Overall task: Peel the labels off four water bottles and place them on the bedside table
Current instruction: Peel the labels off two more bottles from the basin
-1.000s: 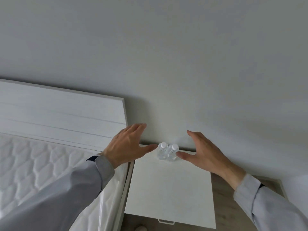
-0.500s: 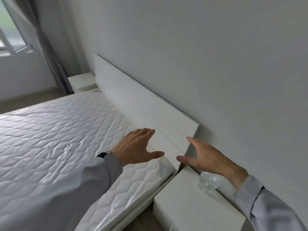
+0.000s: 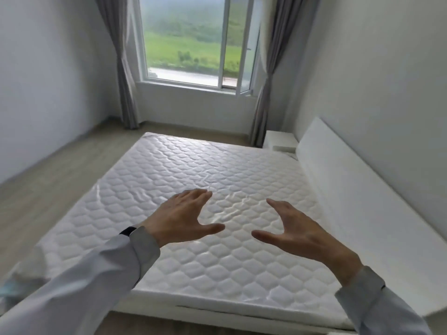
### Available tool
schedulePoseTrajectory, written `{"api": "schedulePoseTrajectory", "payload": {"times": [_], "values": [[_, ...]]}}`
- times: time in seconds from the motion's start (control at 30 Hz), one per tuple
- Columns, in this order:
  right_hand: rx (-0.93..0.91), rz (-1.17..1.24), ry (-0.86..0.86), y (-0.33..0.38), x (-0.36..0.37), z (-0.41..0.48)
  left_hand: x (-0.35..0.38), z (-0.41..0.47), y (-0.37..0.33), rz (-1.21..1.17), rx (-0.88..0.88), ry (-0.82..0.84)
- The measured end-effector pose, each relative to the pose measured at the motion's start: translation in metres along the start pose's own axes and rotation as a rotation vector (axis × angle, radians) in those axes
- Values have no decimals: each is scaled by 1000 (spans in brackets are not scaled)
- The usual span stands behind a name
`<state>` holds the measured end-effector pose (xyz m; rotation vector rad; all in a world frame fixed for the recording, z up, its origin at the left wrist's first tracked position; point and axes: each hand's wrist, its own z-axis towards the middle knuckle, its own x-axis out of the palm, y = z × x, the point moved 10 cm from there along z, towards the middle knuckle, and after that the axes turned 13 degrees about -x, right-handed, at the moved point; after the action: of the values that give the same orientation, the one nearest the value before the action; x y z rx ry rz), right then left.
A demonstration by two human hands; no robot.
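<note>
My left hand [image 3: 183, 217] and my right hand [image 3: 294, 229] hover side by side over the near part of a bare white quilted mattress [image 3: 193, 170]. Both are empty, with fingers spread and thumbs pointing toward each other. No water bottle shows in this view. The bedside table that held the two bottles is out of frame. A second white bedside table [image 3: 279, 139] stands at the far side of the bed, by the headboard [image 3: 338, 180].
A window [image 3: 193, 39] with grey curtains [image 3: 123, 68] fills the far wall. Wooden floor [image 3: 48, 170] runs along the left of the bed. A blurred pale blue object [image 3: 9, 290] sits at the lower left edge.
The view has swung left from the bedside table with two clear bottles to the whole bed and window. Both hands stay open and empty, now over the mattress.
</note>
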<state>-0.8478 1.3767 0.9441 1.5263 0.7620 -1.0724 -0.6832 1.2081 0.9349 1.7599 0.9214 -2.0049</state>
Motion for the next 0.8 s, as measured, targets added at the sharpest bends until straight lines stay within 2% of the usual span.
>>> {"api": "schedulePoseTrajectory", "payload": {"times": [0.2,0.37,0.6,0.8], "values": [[-240,32,89,226,109,115,-55,-115,250,-26,-254,-17],[-395,33,193,394,185,190,-103,-208,426,-45,-482,-38],[-617,-20,243,597,280,310,-158,-297,630,-20,-714,-84],[-774,-2,286,744,353,414,-206,-332,792,18,-866,-98]]}}
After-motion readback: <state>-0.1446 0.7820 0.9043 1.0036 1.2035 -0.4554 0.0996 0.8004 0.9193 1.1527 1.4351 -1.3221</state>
